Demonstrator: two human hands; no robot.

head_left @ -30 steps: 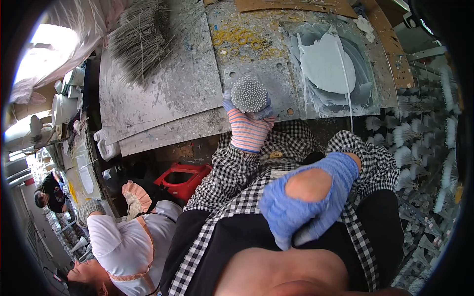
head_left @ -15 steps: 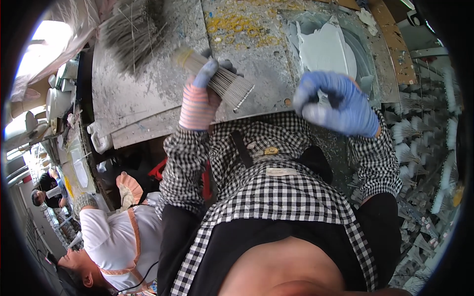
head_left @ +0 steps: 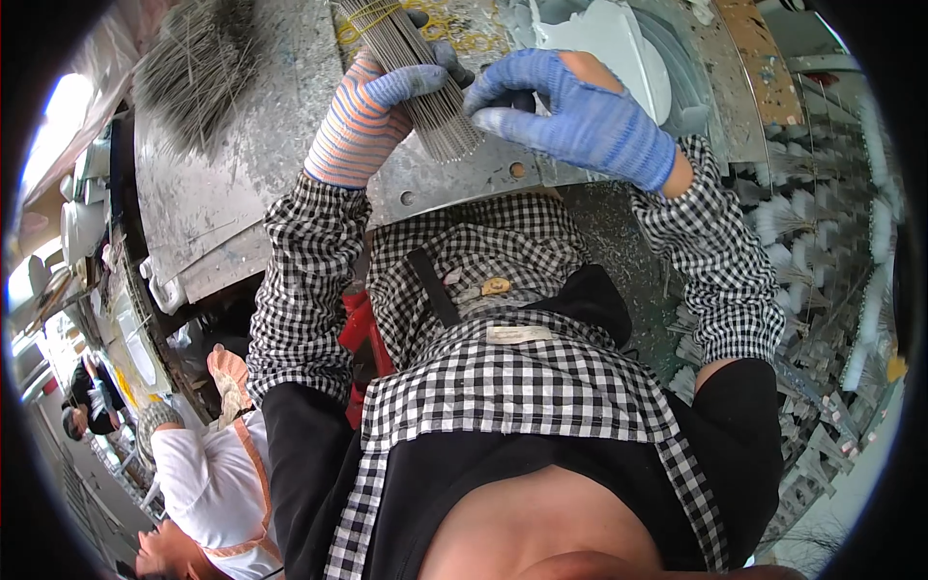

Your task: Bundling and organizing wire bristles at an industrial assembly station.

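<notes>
A bundle of thin grey wire-like strands (head_left: 440, 126) slants over the workbench, flared at its lower end. A yellow rubber band (head_left: 372, 15) circles its upper part. My left hand (head_left: 362, 121), in an orange-and-blue striped glove, is closed around the bundle's middle. My right hand (head_left: 590, 116), in a blue glove with dark fingertips, is at the bundle's right edge. Its thumb and fingers are drawn together there; whatever they pinch, if anything, is too small to make out.
A loose heap of similar strands (head_left: 198, 82) lies on the metal-topped bench (head_left: 232, 208) at the left. White paste (head_left: 604, 43) covers a board at the back right. Several brush-like tufts (head_left: 797, 213) stand at the far right. A co-worker in white (head_left: 208, 474) is at the lower left.
My right hand has moved left to the edge of the bundle. The bundle and my left hand now appear higher in the picture, with the bundle held more upright.
</notes>
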